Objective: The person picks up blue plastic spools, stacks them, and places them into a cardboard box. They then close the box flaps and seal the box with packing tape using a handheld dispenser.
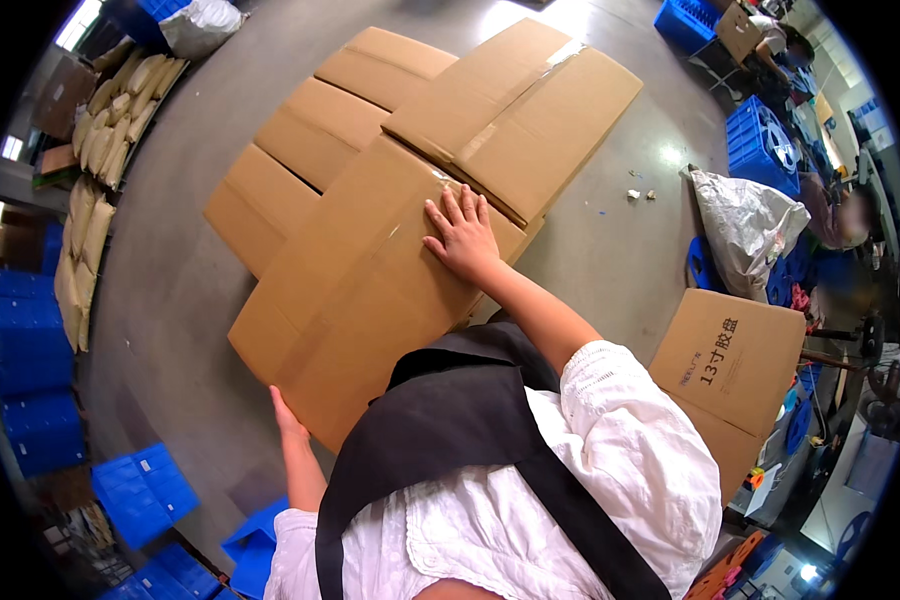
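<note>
A large brown cardboard box (pixel 355 275) lies slantwise in front of me, its long taped top facing up. My right hand (pixel 463 232) rests flat on that top near the far end, fingers spread. Down at the near left corner, my left hand (pixel 288 415) is against the box's end, with its fingers mostly hidden by the edge. Touching the far end is another taped cardboard box (pixel 515 95). Several more cardboard boxes (pixel 320 130) sit side by side just beyond, to the left.
A standing cardboard box (pixel 725 370) with printing is close on my right, near a white woven sack (pixel 750 225) and a blue crate (pixel 760 140). Filled sacks (pixel 120 115) and blue bins (pixel 35 340) line the left. Other people work at the far right. Small scraps lie on the grey floor.
</note>
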`<state>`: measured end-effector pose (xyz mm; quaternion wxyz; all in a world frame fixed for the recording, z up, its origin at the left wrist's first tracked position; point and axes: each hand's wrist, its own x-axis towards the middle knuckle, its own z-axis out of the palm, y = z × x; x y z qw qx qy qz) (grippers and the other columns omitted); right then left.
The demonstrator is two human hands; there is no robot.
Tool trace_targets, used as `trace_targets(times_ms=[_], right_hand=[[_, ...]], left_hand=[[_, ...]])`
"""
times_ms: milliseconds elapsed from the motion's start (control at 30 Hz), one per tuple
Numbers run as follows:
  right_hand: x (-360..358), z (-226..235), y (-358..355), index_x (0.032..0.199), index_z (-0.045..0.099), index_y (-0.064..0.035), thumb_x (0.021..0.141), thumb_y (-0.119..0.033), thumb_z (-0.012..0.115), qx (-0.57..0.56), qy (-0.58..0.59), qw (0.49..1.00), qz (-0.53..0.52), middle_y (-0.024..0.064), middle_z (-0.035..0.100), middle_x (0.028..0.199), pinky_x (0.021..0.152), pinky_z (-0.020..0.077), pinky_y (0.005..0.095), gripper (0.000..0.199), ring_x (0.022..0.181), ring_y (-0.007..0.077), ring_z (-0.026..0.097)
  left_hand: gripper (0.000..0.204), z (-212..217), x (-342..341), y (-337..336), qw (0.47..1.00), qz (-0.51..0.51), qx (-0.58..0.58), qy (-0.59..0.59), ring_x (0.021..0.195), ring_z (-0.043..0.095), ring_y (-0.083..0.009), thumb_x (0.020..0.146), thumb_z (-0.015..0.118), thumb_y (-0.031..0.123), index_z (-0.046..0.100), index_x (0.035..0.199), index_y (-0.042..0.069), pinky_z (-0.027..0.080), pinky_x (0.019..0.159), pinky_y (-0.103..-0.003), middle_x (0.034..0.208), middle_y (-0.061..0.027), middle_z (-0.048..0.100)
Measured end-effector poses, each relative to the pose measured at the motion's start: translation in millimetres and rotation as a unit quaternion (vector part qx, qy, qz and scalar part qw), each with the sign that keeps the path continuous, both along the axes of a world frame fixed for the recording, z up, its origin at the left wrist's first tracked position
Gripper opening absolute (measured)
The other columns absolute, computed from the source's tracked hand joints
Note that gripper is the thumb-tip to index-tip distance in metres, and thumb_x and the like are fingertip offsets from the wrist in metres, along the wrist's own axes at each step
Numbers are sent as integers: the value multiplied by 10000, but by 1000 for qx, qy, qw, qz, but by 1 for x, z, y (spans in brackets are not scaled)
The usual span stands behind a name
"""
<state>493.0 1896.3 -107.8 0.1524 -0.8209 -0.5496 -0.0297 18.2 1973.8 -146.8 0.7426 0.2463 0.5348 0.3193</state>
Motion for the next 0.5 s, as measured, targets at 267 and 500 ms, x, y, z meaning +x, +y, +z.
trace_targets(times_ms=[267,500], right_hand=[[8,-4,18,1434,353,-223,890,-536,450,10,13,1000,4,107,272,1509,1141,89,526,635,1420,346,134],[19,-15,0,1409,397,-253,888,-530,474,16,24,999,45,93,293,1504,1138,141,482,595,1410,302,191]], left_hand=[[668,-11,-3,8,1000,7,19,5,1248,445,-293,954,316,579,367,1396,82,417,988,-438,1404,-99,424],[656,12,7,-8,999,33,-5,13,1244,448,-288,959,325,566,358,1399,81,419,987,-431,1398,-101,427]])
